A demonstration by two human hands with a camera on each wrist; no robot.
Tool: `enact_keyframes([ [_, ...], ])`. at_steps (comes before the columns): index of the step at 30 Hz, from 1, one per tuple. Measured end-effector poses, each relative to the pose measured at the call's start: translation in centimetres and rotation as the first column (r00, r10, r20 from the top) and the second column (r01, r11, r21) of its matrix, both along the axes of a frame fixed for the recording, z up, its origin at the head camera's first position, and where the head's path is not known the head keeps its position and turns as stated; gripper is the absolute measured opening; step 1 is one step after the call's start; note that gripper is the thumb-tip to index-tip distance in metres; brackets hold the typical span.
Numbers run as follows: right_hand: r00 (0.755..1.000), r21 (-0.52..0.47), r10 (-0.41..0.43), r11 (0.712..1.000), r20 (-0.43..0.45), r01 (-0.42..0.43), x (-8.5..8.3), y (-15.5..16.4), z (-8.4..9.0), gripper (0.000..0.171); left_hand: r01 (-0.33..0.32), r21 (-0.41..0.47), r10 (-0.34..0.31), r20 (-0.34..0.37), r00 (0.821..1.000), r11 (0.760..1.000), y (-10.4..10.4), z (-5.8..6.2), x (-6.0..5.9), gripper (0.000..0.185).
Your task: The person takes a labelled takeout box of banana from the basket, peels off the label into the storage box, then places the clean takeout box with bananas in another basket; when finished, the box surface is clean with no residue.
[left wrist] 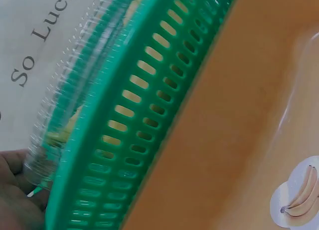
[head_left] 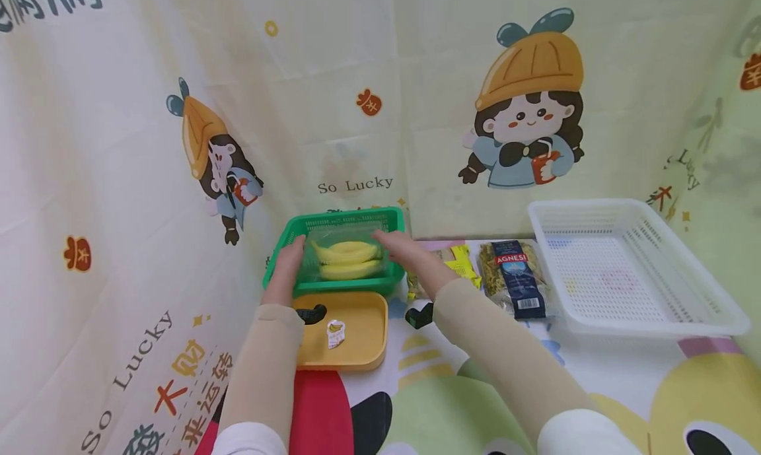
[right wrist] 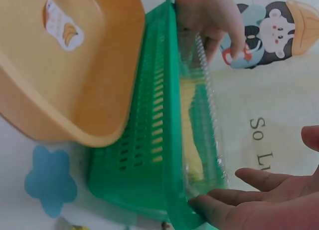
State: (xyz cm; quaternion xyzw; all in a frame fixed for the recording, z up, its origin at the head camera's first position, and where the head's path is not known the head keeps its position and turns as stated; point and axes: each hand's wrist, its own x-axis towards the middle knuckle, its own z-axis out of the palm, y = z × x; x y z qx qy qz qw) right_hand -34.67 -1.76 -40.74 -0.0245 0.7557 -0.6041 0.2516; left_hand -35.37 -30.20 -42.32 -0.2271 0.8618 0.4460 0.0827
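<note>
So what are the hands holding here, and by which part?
Both hold the clear banana box in the green basket by its ends: left hand at the left end, right hand at the right, fingers fairly straight.

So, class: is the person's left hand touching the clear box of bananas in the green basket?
Touching. The left wrist view shows the left hand against the corner of the clear box in the green basket.

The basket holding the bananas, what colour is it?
Green, with slotted sides. The basket shows best in the head view, a hand at each end.
</note>
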Motion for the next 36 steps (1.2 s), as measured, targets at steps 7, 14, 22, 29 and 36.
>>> enact_keyframes([
  [7, 1.0, -0.097, 0.019, 0.995, 0.024, -0.016, 0.6, -1.3, -0.7, 0.071, -0.043, 0.017, 0.043, 0.046, 0.998, 0.999, -0.3, -1.1, -0.2, 0.086],
  [14, 0.998, -0.211, -0.017, 0.977, 0.052, 0.027, 0.5, -1.9, -2.0, 0.072, 0.03, -0.039, -0.027, 0.071, 0.997, 0.999, -0.5, -1.3, -0.5, 0.086],
  [22, 0.999, -0.219, 0.032, 0.975, 0.006, -0.03, 0.5, -1.7, -2.6, 0.059, 0.159, -0.116, -0.157, 0.03, 0.987, 0.98, -0.4, -1.2, -0.3, 0.079],
  [29, 0.993, -0.122, 0.045, 0.991, -0.107, -0.058, 1.7, 1.8, -2.1, 0.055, 0.257, -0.26, -0.3, -0.14, 0.944, 0.931, 2.1, 0.6, 0.8, 0.071],
  [36, 0.946, -0.068, 0.095, 0.99, -0.31, -0.122, 5.2, 8.8, -1.1, 0.052, 0.411, -0.418, -0.533, -0.235, 0.813, 0.81, 6.9, 2.9, 5.4, 0.07],
])
